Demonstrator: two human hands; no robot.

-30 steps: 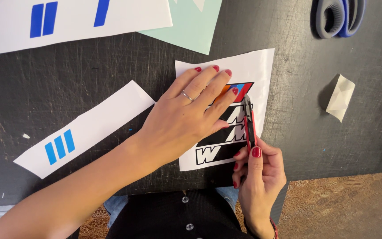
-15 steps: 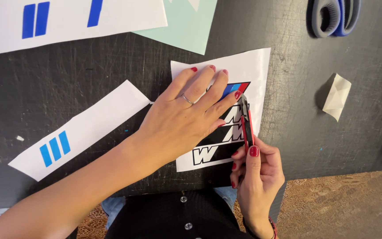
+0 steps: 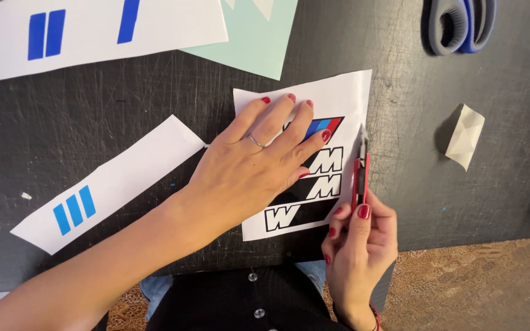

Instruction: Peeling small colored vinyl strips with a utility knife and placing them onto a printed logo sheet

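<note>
My left hand (image 3: pixel 256 162) lies flat, fingers spread, on a white sticker sheet (image 3: pixel 345 98) printed with black lettered decals and a blue-and-red striped emblem. It presses the sheet onto the dark scratched table (image 3: pixel 124 110). My right hand (image 3: pixel 360 248) grips a red and black utility knife (image 3: pixel 359 168), held upright with its blade tip on the sheet near the right edge, just right of the decals.
A white paper strip with three blue bars (image 3: pixel 102 184) lies to the left. A larger white sheet with blue bars (image 3: pixel 93 30) and a pale green sheet (image 3: pixel 259 37) sit at the top. Grey-blue scissors (image 3: pixel 458 24) are top right; a folded paper scrap (image 3: pixel 464 135) lies right.
The knife has shifted slightly right, away from the decals toward the sheet's right edge. My left hand keeps pressing the sheet in the same place.
</note>
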